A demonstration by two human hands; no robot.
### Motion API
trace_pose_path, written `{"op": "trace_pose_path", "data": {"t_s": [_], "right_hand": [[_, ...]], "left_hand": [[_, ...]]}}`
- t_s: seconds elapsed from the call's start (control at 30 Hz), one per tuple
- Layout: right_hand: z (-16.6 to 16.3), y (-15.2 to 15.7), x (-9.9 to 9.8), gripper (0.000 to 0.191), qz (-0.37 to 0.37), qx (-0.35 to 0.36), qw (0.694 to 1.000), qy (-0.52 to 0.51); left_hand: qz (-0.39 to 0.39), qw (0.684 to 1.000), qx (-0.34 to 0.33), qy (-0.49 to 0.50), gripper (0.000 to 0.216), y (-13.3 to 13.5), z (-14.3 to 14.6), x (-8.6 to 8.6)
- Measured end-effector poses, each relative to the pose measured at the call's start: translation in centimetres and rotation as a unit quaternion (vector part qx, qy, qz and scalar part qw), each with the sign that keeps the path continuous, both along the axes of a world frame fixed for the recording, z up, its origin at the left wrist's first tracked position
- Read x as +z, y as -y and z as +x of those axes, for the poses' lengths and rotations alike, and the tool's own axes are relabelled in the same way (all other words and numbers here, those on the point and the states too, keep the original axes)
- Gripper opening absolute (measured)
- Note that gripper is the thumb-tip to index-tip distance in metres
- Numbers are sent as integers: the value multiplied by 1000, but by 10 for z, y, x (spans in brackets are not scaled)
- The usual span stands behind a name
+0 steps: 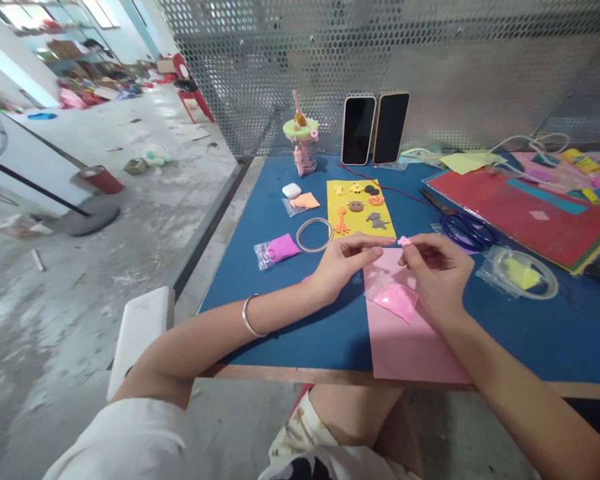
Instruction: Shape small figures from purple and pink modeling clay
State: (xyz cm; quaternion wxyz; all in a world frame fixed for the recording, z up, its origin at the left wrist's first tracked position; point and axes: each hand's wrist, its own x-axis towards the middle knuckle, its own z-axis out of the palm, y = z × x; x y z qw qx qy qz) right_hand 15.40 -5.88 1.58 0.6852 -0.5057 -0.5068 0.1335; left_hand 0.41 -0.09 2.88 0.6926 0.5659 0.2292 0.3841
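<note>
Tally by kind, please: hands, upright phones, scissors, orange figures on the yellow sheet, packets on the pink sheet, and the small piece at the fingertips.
Hands, left and right: 2
Phones: 2
Scissors: 1
Orange figures: 2
Pink packet: 1
Small pink piece: 1
Total: 9

At lower centre, the table [320,343] is leaving room to pass between the left forearm [290,310] and the pink paper [395,353]. At upper centre, a cup [307,153] and two phones [359,130] are standing in the way; at right, scissors [467,230] and a red sheet [525,213] are crowding the surface.
</note>
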Motion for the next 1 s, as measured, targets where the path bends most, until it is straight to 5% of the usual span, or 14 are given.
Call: {"op": "trace_pose_path", "data": {"t_s": [1.0], "right_hand": [[4,1,-2,5,12,11,998,54]], "left_hand": [[15,1000,-16,8,18,1,-1,3]]}}
